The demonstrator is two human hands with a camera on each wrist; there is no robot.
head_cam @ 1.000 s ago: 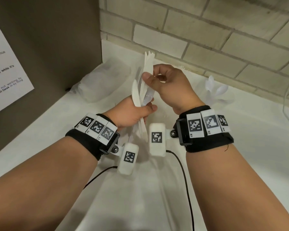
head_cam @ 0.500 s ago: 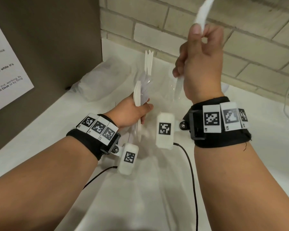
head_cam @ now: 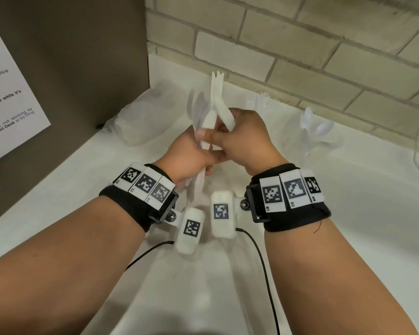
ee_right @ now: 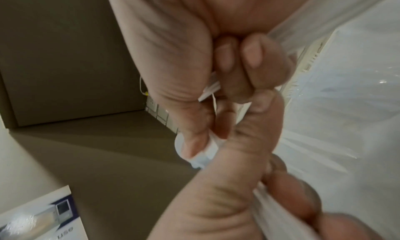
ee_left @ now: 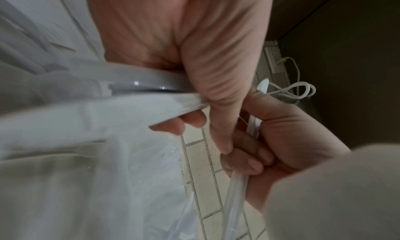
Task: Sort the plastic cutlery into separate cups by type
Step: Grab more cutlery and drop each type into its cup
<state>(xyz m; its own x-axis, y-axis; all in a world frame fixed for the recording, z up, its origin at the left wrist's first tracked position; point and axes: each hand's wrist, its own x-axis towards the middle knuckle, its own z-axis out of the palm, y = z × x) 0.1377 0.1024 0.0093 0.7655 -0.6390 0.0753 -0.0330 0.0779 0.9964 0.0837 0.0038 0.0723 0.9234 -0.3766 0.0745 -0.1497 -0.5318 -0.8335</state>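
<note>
My left hand (head_cam: 189,153) grips a bundle of white and clear plastic cutlery (head_cam: 214,93) upright by the handles, with fork tines and spoon bowls sticking up. My right hand (head_cam: 246,139) is pressed against it from the right and pinches a white piece (head_cam: 225,114) of the bundle. In the left wrist view the handles (ee_left: 129,105) cross under the left thumb. In the right wrist view the curled right fingers (ee_right: 249,55) meet the left thumb (ee_right: 255,132). A clear cup with forks (head_cam: 264,102) and a clear cup with spoons (head_cam: 318,131) stand by the brick wall.
A crumpled clear plastic bag (head_cam: 136,122) lies at the back left, beside a brown panel (head_cam: 70,56) carrying a printed notice (head_cam: 7,97). The white counter (head_cam: 361,189) ends at the brick wall (head_cam: 300,44). Black cables (head_cam: 264,262) hang from both wrist cameras.
Half a second ago my right hand was raised high with a white piece. It has come back down to the bundle. The left hand has stayed in place with the bundle.
</note>
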